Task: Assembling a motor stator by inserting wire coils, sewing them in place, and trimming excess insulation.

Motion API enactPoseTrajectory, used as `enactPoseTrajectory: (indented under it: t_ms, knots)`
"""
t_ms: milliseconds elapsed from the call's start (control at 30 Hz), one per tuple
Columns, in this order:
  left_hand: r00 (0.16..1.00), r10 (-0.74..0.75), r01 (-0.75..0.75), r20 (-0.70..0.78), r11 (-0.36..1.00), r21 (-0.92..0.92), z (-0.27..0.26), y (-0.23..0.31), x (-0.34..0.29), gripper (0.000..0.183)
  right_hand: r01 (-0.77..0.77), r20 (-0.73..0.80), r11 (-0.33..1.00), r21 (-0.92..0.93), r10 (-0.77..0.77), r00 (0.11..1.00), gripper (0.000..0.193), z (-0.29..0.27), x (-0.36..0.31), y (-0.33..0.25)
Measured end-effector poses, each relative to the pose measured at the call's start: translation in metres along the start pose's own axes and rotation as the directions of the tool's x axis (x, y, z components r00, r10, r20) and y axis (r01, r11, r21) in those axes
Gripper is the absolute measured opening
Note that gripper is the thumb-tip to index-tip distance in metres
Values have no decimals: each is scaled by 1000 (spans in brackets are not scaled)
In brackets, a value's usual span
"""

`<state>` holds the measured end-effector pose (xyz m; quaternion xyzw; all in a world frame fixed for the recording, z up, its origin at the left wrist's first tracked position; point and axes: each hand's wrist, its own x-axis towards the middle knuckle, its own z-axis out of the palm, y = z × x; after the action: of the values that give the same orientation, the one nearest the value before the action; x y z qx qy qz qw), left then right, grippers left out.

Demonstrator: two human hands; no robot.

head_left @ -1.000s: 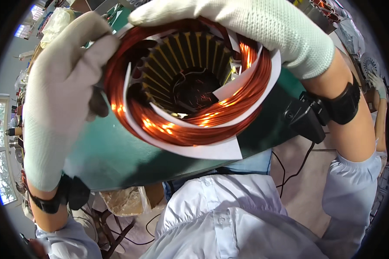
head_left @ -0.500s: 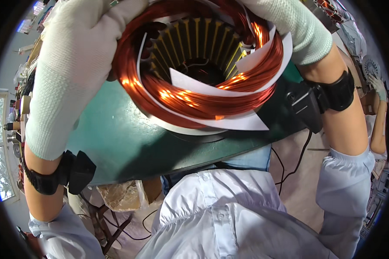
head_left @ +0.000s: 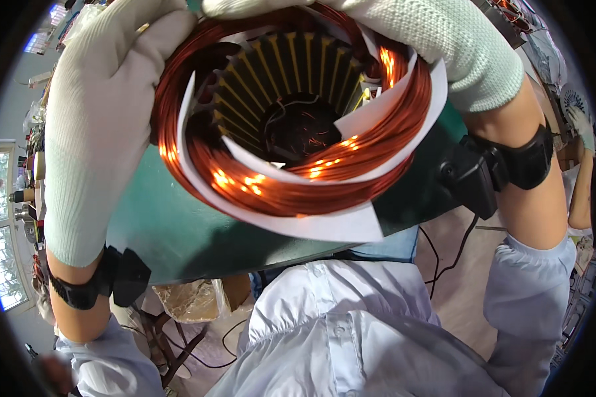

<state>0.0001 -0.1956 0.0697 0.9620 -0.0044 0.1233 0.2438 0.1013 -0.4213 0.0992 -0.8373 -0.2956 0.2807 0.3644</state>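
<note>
In front of me is a motor stator (head_left: 288, 63) with dark inner slots and yellowish strips between them. A thick ring of copper windings (head_left: 278, 198) circles its near end. White insulating paper (head_left: 347, 226) is tucked among the windings, and its pointed ends stick out. My left hand (head_left: 102, 126), in a white knit glove, is closed against the stator's left side, with its fingertips partly hidden. My gloved right hand (head_left: 437, 43) reaches over the far right rim, its fingers bent along the far windings and partly cut off by the upper edge.
The stator is over a green tabletop (head_left: 198, 241) with a curved near edge. Below it are a plastic-wrapped cardboard box (head_left: 192, 299) and black cables (head_left: 453, 264). Black strapped devices sit on both my wrists. At the far right another person's gloved hand (head_left: 581, 126) is near a slotted ring.
The stator's near rim has shifted left and lower, showing more of its inside. The paper ends have moved with it. My right hand has slid left along the far rim.
</note>
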Motion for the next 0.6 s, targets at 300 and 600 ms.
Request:
enactPoseTrajectory:
  t_ms: [300, 600]
  knots:
    - [909, 415, -412, -29, 908, 80, 1, 34, 13, 20, 236, -266, 971, 35, -219, 939, 37, 2, -22, 42]
    - [495, 850, -826, -179, 525, 207, 32, 21, 60, 10, 839, -1, 483, -252, -867, 499, 35, -8, 54, 71]
